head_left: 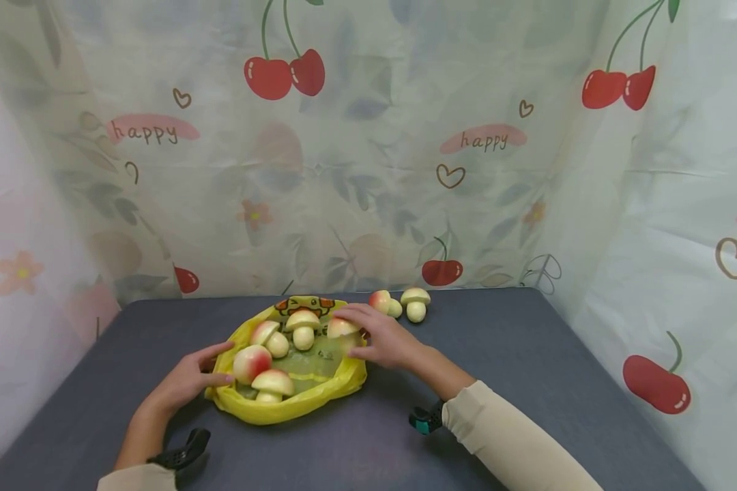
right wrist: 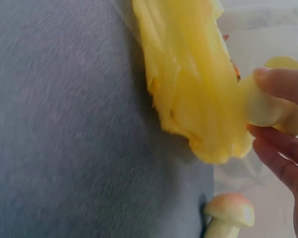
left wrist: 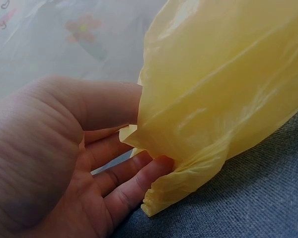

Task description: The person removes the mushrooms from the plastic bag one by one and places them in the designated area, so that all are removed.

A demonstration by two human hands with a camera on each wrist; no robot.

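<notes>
A crumpled yellow plastic bag (head_left: 295,406) lies spread on the grey table (head_left: 528,354), with several toy mushrooms on it. My left hand (head_left: 218,365) is at the bag's left edge, next to a red-capped mushroom (head_left: 252,361). In the left wrist view the left hand (left wrist: 149,136) has its thumb above and fingers below the bag's (left wrist: 223,84) edge and pinches it. My right hand (head_left: 347,334) grips a mushroom (head_left: 342,328) over the bag's right side. The right wrist view shows the right hand (right wrist: 260,106) curled round that mushroom's pale stem (right wrist: 260,109), beside the bag (right wrist: 193,89).
Two more mushrooms (head_left: 385,303) (head_left: 415,303) stand on the table just behind the right hand; one of them (right wrist: 231,210) shows in the right wrist view. A cherry-print curtain (head_left: 368,170) closes off the back and both sides.
</notes>
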